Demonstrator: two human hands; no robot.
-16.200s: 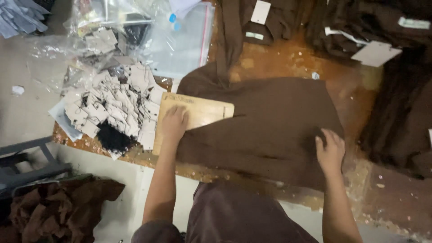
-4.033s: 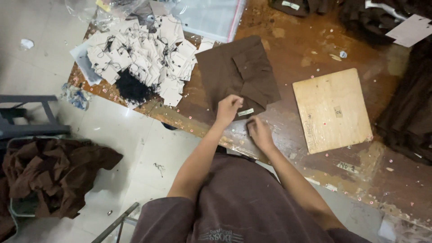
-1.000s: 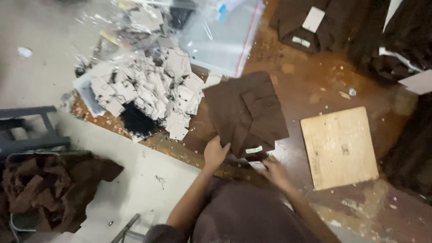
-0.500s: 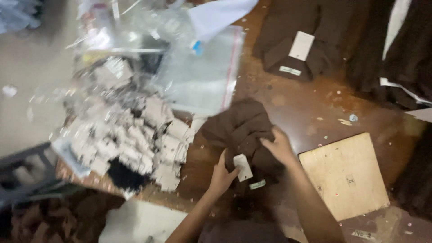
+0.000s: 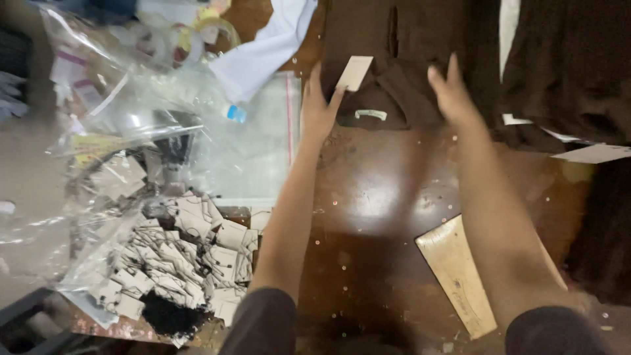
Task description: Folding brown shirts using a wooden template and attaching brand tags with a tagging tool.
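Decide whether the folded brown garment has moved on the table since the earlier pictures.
Yes. The folded brown garment has gone from the near edge beside the wooden board to the table's far side, between both hands.

On the desk [image 5: 374, 217], the folded garment [image 5: 388, 98] lies at the far edge, with a paper tag [image 5: 354, 73] on its near left corner. The left hand [image 5: 319, 105] rests against the garment's left side; the right hand [image 5: 453, 95] is at its right. Left of the left hand lies a clear plastic bag [image 5: 259, 148]. Nearer, at the left, sits a heap of card tags [image 5: 177, 256]. The wooden board [image 5: 457, 276] lies near right, partly under the right forearm. More garments [image 5: 565, 72] lie far right.
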